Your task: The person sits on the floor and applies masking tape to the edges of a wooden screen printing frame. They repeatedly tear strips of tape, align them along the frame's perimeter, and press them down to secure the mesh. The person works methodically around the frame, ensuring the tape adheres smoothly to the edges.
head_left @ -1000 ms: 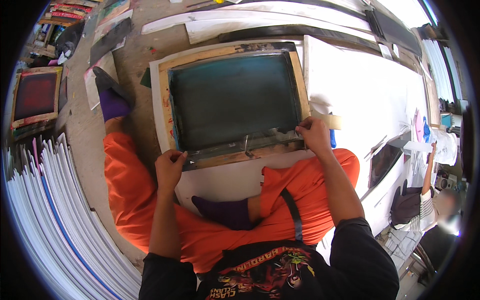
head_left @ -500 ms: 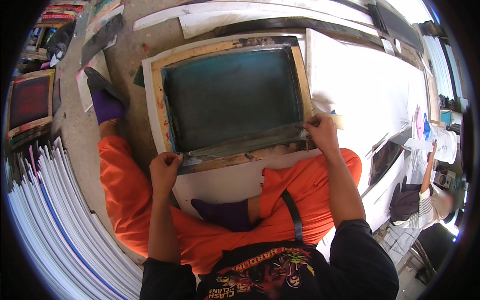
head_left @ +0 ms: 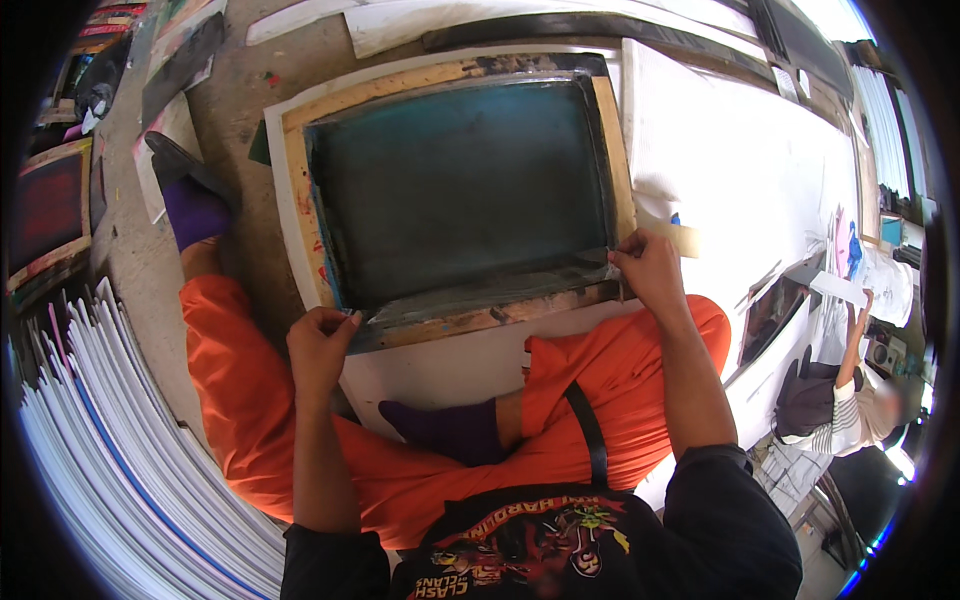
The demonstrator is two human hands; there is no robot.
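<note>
A wooden-framed printing screen (head_left: 460,190) with dark blue-green mesh lies in front of my crossed legs. Along its near inner edge runs a glossy see-through strip, which looks like clear tape (head_left: 490,278). My left hand (head_left: 318,345) is at the screen's near left corner, thumb and fingertips pinched on one end of the strip. At the near right corner, my right hand (head_left: 650,268) pinches the other end. The exact grip of the fingertips is partly hidden. A pale tan piece (head_left: 683,241) lies just right of my right hand.
White board (head_left: 740,170) spreads under and right of the screen. A tall stack of sheets (head_left: 130,440) stands at left, near a red-meshed screen (head_left: 50,210). Long dark and white strips (head_left: 590,35) lie at the far side. Another person (head_left: 840,400) works at right, holding a white piece.
The view has tilted slightly, so the screen appears a little higher and larger. Both hands keep their pinch at the near corners, with the left shifted slightly left in the picture.
</note>
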